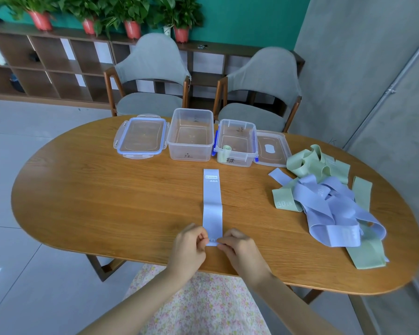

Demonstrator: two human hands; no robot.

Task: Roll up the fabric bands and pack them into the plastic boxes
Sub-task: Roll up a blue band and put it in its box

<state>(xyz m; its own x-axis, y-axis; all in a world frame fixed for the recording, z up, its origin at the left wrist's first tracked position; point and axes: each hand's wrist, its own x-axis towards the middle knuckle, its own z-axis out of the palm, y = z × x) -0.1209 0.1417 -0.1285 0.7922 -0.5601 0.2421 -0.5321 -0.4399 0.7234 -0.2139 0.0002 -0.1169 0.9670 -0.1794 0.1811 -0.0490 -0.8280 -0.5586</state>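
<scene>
Both hands [190,245] [237,247] curled, fingertips pinching the near end of the flat blue band [212,206].

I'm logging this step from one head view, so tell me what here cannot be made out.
- Near end of the blue band: covered by the left hand and right hand, so any roll is hidden.
- Marker writing on the two boxes: too small to read.
- Tangled pile of bands: overlaps hide the count.
- Table: near legs hidden beneath it.
</scene>
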